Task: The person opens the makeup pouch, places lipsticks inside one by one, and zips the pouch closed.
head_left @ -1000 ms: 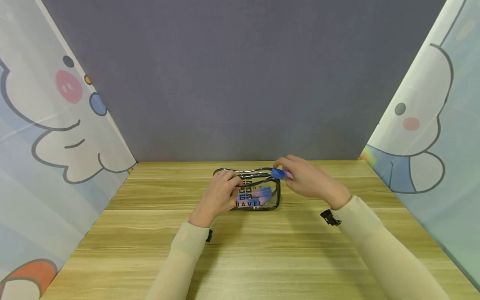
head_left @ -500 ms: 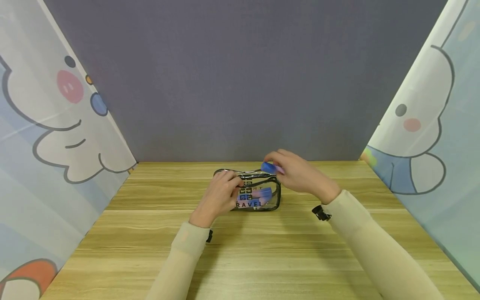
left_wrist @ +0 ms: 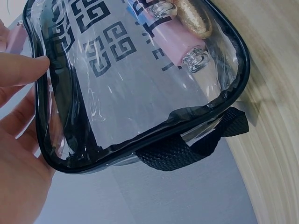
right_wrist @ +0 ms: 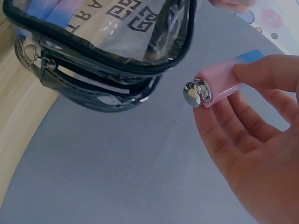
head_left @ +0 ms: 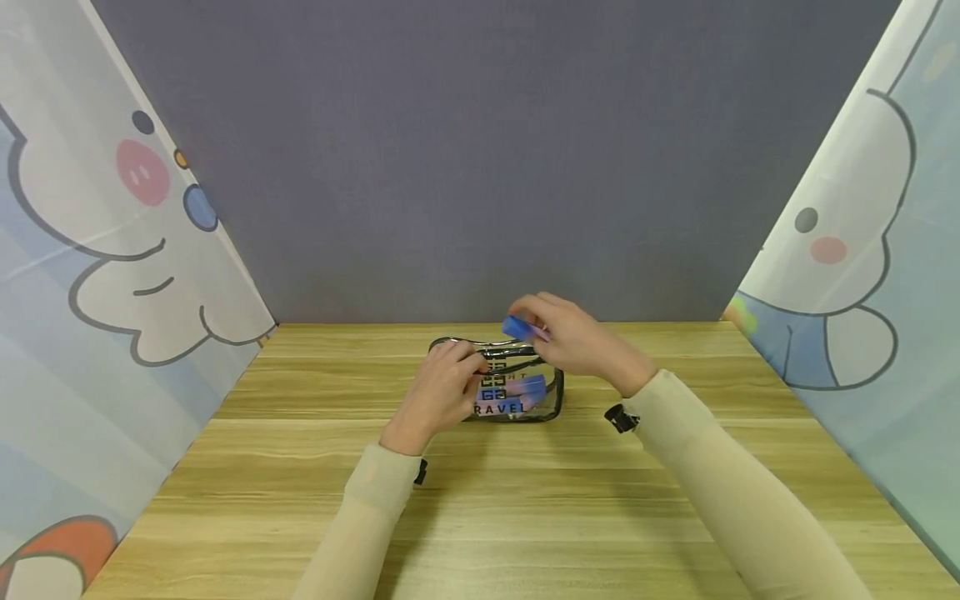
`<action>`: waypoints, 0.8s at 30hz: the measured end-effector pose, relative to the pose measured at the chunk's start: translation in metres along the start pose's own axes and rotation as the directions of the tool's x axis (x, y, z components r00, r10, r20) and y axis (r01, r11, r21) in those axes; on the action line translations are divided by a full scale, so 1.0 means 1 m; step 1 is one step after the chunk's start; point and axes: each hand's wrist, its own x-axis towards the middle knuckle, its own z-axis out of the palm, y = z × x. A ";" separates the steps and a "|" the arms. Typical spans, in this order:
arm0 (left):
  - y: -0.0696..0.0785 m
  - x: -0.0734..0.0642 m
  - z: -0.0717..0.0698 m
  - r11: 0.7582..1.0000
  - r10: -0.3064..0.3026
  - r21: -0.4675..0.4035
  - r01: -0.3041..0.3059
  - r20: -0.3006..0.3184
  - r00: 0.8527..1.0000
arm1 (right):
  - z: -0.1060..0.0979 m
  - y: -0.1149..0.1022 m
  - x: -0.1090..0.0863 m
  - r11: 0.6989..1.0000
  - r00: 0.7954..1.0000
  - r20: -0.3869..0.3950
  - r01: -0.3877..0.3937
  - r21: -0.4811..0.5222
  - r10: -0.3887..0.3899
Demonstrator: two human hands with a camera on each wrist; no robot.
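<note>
Clear pouch (left_wrist: 126, 98) near far edge of bench (head_left: 495, 517); left hand (head_left: 437, 390) grips its top, fingers curled, blocking its left end. Right hand (head_left: 566, 336) pinches pink-blue tube (right_wrist: 226, 79) nearby. Similar tubes (head_left: 525, 386) inside, number uncertain; grey panel (head_left: 487, 167) behind.

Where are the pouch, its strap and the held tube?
Pouch (left_wrist: 140, 95): left wrist view, on its clear panel.
Strap (left_wrist: 170, 157): left wrist view, on the black webbing.
Held tube (right_wrist: 221, 80): right wrist view, on its pink body.
</note>
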 end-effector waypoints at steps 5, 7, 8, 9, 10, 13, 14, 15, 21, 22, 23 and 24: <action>0.000 0.000 0.000 1.000 0.006 -0.003 -0.006 -0.008 1.000 | 0.007 0.002 0.005 0.998 0.999 0.022 -0.038 0.050 0.037; 0.000 0.001 0.000 1.000 0.006 -0.008 -0.006 -0.013 1.000 | 0.010 0.003 0.007 0.997 0.999 0.027 -0.048 0.060 0.046; 0.000 0.001 0.000 1.000 0.007 -0.011 -0.007 -0.015 1.000 | 0.012 0.004 0.008 0.997 0.998 0.029 -0.050 0.060 0.048; 0.000 0.001 0.000 1.000 0.006 -0.012 -0.006 -0.015 1.000 | 0.015 0.004 0.008 0.997 0.998 0.031 -0.052 0.064 0.050; 0.001 0.001 0.000 1.000 0.005 -0.010 -0.005 -0.015 1.000 | 0.016 0.005 0.009 0.996 0.998 0.035 -0.053 0.068 0.050; 0.001 0.001 -0.001 1.000 0.003 -0.002 -0.003 -0.008 1.000 | 0.022 0.006 0.010 0.997 0.998 0.037 -0.043 0.067 0.041; 0.001 0.001 -0.001 1.000 0.003 0.000 -0.003 -0.005 1.000 | 0.023 0.007 0.009 0.997 0.998 0.040 -0.040 0.068 0.038; 0.001 0.001 -0.001 1.000 0.002 0.001 -0.002 -0.003 1.000 | 0.025 0.007 0.009 0.997 0.998 0.042 -0.039 0.070 0.036; 0.001 0.001 -0.001 1.000 0.012 0.000 -0.012 -0.012 1.000 | 0.030 0.007 0.009 0.998 0.996 0.079 -0.044 0.043 0.041; 0.001 0.001 0.000 1.000 0.012 0.001 -0.012 -0.012 1.000 | 0.031 0.007 0.010 0.998 0.995 0.092 -0.046 0.035 0.043; 0.001 0.001 0.000 1.000 0.013 0.003 -0.013 -0.012 1.000 | 0.031 0.007 0.010 0.999 0.994 0.105 -0.044 0.024 0.042; 0.001 0.001 0.000 1.000 0.015 0.004 -0.015 -0.011 1.000 | 0.031 0.006 0.010 0.999 0.993 0.116 -0.042 0.014 0.040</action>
